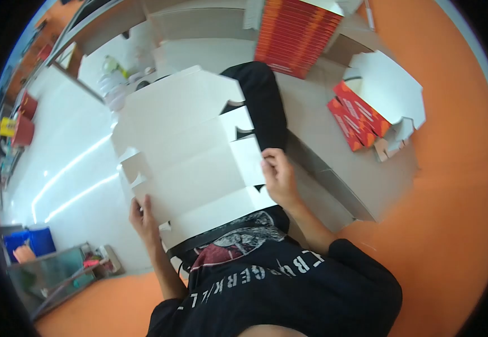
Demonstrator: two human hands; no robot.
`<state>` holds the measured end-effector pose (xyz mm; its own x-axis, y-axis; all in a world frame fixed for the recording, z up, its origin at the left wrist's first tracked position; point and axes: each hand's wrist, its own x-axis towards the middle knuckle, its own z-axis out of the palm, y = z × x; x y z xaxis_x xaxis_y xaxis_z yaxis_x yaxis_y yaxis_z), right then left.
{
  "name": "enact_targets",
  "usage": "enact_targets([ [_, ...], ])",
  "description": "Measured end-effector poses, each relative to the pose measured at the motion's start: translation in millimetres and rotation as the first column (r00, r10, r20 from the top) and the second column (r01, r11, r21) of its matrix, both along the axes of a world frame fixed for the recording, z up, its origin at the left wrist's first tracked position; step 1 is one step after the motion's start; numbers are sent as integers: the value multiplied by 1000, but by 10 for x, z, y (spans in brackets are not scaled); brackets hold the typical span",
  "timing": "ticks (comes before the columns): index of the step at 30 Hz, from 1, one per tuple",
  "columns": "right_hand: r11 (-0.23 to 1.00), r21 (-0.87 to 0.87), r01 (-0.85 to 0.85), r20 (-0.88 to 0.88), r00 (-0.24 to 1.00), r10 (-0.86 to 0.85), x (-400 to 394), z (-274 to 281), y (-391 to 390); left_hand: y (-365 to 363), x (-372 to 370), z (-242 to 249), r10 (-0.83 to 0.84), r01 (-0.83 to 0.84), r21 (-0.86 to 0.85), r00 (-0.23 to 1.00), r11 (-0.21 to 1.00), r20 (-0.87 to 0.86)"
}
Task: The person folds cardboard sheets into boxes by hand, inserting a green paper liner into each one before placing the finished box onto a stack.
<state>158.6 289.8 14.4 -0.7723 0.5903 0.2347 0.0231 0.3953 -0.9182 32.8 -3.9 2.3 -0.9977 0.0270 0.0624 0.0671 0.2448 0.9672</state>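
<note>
A large unfolded white cardboard box blank (pixel 182 151) lies over my lap, its plain inner side up, with cut flaps along both side edges. My left hand (pixel 144 216) grips its lower left edge, fingers bent around the flap. At the right edge, my right hand (pixel 278 173) pinches a side flap between thumb and fingers. Part of both hands' fingers is hidden by the cardboard or too small to make out.
A tall stack of red-orange boxes (pixel 294 36) stands ahead on a grey surface. Right of it lie red-orange folded boxes (pixel 356 115) with an open white flap (pixel 392 84). A blue container (pixel 36 241) and a glass-sided case (pixel 53 275) are at the left.
</note>
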Motion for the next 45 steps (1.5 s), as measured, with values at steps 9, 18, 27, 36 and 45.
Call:
enact_targets([
  [9, 921, -329, -209, -202, 968, 147, 82, 351, -47, -96, -103, -55, -16, 15, 50, 999, 999, 29],
  [18, 490, -763, -422, -58, 799, 598, -142, 23, 125, -70, -50, -27, 11, -11, 25, 1000, 1000, 1],
  [27, 303, -840, -451, -172, 749, 639, -209, 56, 57, -171, -48, -42, 74, -73, -22, 997, 997, 20],
  [36, 650, -590, -479, -17, 812, 583, -499, 531, -573, -177, 179, 678, 123, -120, 27, 978, 992, -166],
  [45, 660, -495, -565, -79, 786, 613, -624, 819, -497, -85, 86, 938, -338, 303, 397, 941, 866, 20],
])
